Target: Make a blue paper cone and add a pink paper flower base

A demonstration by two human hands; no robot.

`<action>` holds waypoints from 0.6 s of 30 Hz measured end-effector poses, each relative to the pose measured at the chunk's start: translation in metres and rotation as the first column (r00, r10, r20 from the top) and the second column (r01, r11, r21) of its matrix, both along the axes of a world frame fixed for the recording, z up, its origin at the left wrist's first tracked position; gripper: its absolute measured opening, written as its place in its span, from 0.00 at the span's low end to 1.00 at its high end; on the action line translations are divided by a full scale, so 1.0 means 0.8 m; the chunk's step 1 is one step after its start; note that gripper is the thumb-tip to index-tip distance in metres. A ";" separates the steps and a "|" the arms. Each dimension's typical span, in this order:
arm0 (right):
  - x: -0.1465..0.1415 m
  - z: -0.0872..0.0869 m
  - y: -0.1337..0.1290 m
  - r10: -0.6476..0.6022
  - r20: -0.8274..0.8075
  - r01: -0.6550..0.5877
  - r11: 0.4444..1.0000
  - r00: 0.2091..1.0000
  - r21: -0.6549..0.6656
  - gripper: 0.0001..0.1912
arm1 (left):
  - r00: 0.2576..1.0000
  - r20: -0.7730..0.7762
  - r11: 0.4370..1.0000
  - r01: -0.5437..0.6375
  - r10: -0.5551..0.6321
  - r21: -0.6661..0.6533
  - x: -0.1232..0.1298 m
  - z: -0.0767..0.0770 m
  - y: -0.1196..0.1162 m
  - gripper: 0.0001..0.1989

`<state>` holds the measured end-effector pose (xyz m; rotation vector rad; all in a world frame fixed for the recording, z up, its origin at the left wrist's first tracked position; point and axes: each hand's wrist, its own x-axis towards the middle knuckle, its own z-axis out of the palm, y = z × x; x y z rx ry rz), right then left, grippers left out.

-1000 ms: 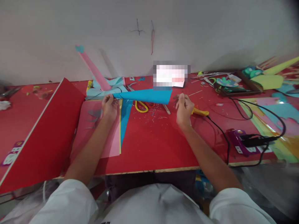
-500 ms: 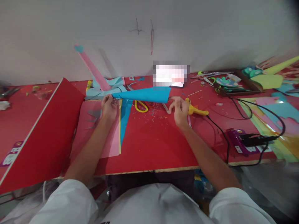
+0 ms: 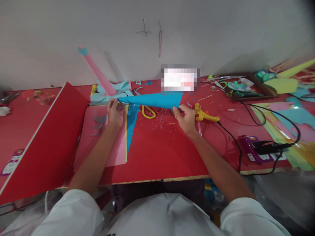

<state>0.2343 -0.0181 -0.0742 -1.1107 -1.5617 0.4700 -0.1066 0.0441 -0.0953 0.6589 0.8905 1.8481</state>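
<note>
A blue paper cone [image 3: 155, 100] stretches sideways between my two hands, above the red table. My left hand [image 3: 115, 113] pinches its narrow tip on the left. At the wide right end, my right hand [image 3: 185, 118] has thumb and fingers closed on the lower edge. Below the cone lie scissors with yellow handles [image 3: 149, 112], partly covered by it. A yellow hot glue gun [image 3: 205, 116] rests just right of my right hand. Under my left hand and forearm is a stack of pink, yellow and blue paper [image 3: 115, 144].
A red board [image 3: 49, 141] slants up on the left. Behind stands a pink paper cone [image 3: 99, 72] with a blue tip. On the right are a craft tray [image 3: 256, 93], a purple power box [image 3: 256, 149] with black cables, and coloured sheets [image 3: 295, 121]. Scraps [image 3: 162, 123] litter the table's middle.
My right hand has moved slightly left and its fingers have closed on the cone's wide end. My left hand stays at the tip.
</note>
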 end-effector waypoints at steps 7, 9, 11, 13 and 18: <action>0.003 0.006 0.004 -0.114 -0.062 0.115 0.993 0.992 0.004 0.38 | 0.995 -0.096 0.999 0.008 -0.005 0.037 -0.001 -0.008 0.001 0.11; 0.005 0.008 0.006 -0.134 -0.024 0.135 0.990 0.991 0.046 0.38 | 0.995 -0.099 1.000 0.008 -0.005 0.027 -0.001 -0.010 0.002 0.11; 0.007 0.008 0.009 -0.145 0.005 0.144 0.986 0.989 0.078 0.38 | 0.994 -0.105 1.000 -0.004 0.006 0.013 -0.001 -0.011 0.003 0.11; 0.009 0.007 0.011 -0.159 0.013 0.157 0.983 0.987 0.093 0.37 | 0.994 -0.112 1.000 -0.019 0.019 0.006 -0.001 -0.012 0.004 0.11; 0.008 0.003 0.011 -0.156 -0.004 0.155 0.982 0.988 0.112 0.35 | 0.995 -0.098 1.000 -0.014 0.013 -0.010 -0.004 -0.013 0.005 0.09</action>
